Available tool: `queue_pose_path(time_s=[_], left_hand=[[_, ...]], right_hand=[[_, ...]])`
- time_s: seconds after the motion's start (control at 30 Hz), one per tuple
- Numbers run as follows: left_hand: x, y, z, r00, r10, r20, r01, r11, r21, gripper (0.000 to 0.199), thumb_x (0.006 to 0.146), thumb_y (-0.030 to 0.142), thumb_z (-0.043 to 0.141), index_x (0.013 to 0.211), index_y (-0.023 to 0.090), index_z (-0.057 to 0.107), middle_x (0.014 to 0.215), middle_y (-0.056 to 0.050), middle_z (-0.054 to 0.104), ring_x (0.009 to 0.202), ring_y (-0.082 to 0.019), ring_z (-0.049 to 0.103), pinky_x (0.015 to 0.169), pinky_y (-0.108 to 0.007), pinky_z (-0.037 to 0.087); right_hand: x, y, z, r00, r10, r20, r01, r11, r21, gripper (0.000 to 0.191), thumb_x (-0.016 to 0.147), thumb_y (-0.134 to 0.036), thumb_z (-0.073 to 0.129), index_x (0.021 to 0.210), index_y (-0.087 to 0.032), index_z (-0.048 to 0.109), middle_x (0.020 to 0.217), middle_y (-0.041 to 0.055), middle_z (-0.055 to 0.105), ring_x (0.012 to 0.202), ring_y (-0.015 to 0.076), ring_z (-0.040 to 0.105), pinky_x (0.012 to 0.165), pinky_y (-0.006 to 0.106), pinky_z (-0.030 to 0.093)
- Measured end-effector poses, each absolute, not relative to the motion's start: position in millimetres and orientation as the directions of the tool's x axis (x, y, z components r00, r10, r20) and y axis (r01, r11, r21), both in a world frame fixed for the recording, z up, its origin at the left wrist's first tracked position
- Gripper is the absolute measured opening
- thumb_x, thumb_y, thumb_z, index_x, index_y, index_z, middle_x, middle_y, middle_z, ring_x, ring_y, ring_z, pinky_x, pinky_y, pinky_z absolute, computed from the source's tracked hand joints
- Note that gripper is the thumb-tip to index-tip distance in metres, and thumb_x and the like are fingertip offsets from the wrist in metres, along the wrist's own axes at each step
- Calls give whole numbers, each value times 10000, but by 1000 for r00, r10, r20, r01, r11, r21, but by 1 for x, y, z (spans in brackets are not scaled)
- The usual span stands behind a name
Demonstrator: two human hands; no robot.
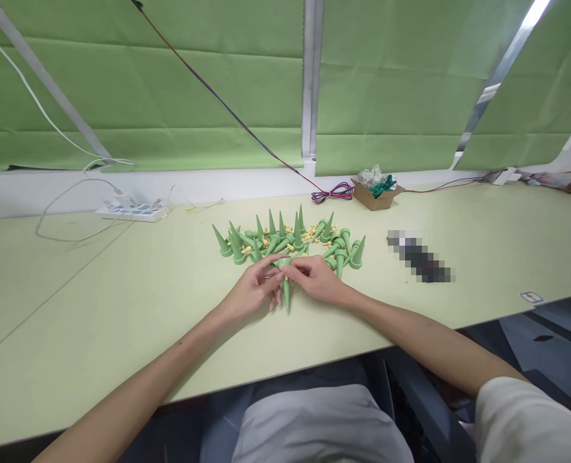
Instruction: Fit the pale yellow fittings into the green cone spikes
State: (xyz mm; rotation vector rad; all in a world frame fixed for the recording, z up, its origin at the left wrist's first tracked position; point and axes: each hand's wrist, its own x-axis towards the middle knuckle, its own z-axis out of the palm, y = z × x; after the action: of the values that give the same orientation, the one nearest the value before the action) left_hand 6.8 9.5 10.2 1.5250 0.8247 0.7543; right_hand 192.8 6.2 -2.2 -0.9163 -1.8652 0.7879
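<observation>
A green plastic watering spike [287,299] points down toward me, held between the fingers and thumb of my left hand [259,286]. My right hand [317,276] is closed in a pinch against the upper part of the same spike. A speck of yellow shows by the fingertips, but the pinched thing itself is hidden. Just beyond both hands lies a loose pile of similar green spikes [272,222], some upright on their caps and others on their sides. Small yellow plastic pieces [313,231] are scattered among them.
A small cardboard box [378,199] with white and green bundles stands at the back, beside a coiled red and blue cable [334,193]. On the left is a white power strip [135,211] with cords. A pixelated dark object [420,257] lies to the right on the table [97,308].
</observation>
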Motion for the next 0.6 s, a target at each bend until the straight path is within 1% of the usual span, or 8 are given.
queue_pose_path(time_s=[0.1, 0.2, 0.3, 0.37, 0.5, 0.6], left_hand=[[7, 9, 11, 546, 838, 3, 92, -64, 994, 582, 880, 454, 657, 1368, 192, 479, 696, 0, 611, 508, -134, 572, 444, -252, 480], [6, 9, 12, 544, 839, 5, 119, -82, 990, 603, 879, 478, 651, 1380, 213, 447, 785, -26, 633, 525, -143, 593, 445, -260, 486], [6, 8, 13, 515, 857, 29, 171, -136, 976, 590, 882, 493, 640, 1378, 251, 431, 878, -38, 632, 542, -138, 601, 463, -260, 490], [5, 8, 13, 488, 871, 56, 214, -181, 960, 549, 887, 497, 627, 1351, 259, 454, 887, -31, 619, 535, -125, 584, 478, -257, 485], [3, 10, 9, 433, 895, 107, 342, -273, 899, 469, 882, 505, 614, 1266, 250, 522, 879, -21, 607, 507, -114, 552, 475, -249, 435], [2, 12, 5, 402, 903, 153, 475, -349, 808, 444, 887, 500, 595, 1242, 238, 548, 845, -17, 621, 512, -122, 540, 498, -258, 414]], right_hand=[[192, 6, -2, -326, 843, 428, 293, 520, -802, 511, 951, -529, 511, 579, -191, 423, 533, -53, 333, 519, 95, 301, 521, 259, 253], [193, 6, -3, -336, 834, 438, 313, 537, -783, 492, 957, -506, 511, 587, -188, 447, 527, -53, 347, 512, 93, 312, 524, 258, 260], [194, 8, -4, -339, 810, 479, 362, 582, -728, 470, 962, -464, 518, 588, -189, 442, 513, -58, 344, 502, 90, 312, 526, 252, 268], [196, 10, -4, -323, 792, 518, 408, 610, -679, 464, 968, -442, 510, 588, -193, 419, 506, -62, 329, 496, 89, 303, 526, 249, 270], [205, 18, -1, -205, 762, 614, 527, 615, -587, 450, 997, -400, 452, 602, -205, 362, 524, -57, 338, 501, 96, 311, 538, 251, 272], [212, 25, 0, -120, 754, 646, 622, 564, -542, 383, 995, -354, 453, 644, -209, 404, 536, -48, 390, 498, 108, 354, 544, 252, 281]])
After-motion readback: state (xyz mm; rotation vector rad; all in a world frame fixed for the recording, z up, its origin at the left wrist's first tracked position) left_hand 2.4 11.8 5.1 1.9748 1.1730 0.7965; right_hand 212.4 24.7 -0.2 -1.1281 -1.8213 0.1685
